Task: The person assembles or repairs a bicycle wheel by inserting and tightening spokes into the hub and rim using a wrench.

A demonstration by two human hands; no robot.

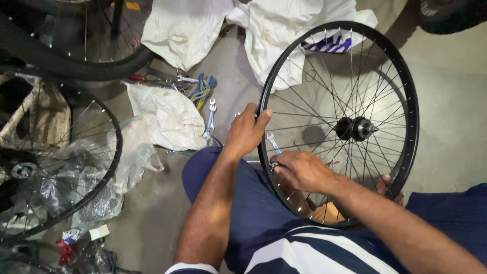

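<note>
A black bicycle wheel rim (413, 109) with thin steel spokes and a dark hub (355, 128) stands upright between my knees. My left hand (247, 131) grips the rim's left edge, thumb over the top. My right hand (300, 170) reaches through the spokes near the lower left of the rim, fingers closed around a small metal tool at a spoke; the tool is mostly hidden. My dark blue shorts sit under the wheel.
Wrenches and blue-handled pliers (202, 91) lie on the concrete floor beside white cloth bags (167, 119). Another spoked wheel (76, 167) and clear plastic wrapping lie at the left. A tyred wheel (66, 56) is at the top left.
</note>
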